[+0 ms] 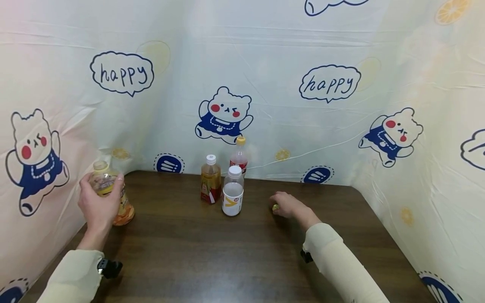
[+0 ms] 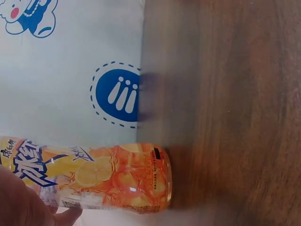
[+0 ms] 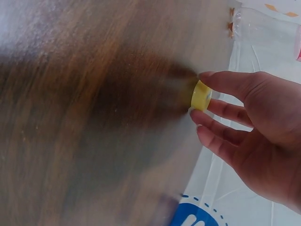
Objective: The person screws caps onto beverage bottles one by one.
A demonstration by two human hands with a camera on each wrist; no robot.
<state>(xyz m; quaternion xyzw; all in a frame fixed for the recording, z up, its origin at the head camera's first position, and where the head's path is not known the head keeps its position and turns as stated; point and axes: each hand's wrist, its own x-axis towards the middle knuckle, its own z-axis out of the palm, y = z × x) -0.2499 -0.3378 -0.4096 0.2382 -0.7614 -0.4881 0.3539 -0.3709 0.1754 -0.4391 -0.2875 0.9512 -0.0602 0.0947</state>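
Note:
At the table's left side, my left hand (image 1: 99, 207) holds an iced tea bottle (image 1: 124, 213) by its upper part, fingers and thumb wrapped around it. The bottle's orange and yellow label (image 2: 94, 174) with lemon slices fills the lower left of the left wrist view. On the right, my right hand (image 1: 291, 205) is low over the table. Its thumb and fingertips pinch a yellow bottle cap (image 3: 201, 96) by the edges, close to the wood.
Between the hands, toward the back, stand a bottle of amber drink (image 1: 211, 179), a white-capped bottle with a white label (image 1: 233, 198) and a yellow-capped bottle with a red label (image 1: 238, 160). A printed curtain (image 1: 265, 122) borders the brown table (image 1: 212, 252).

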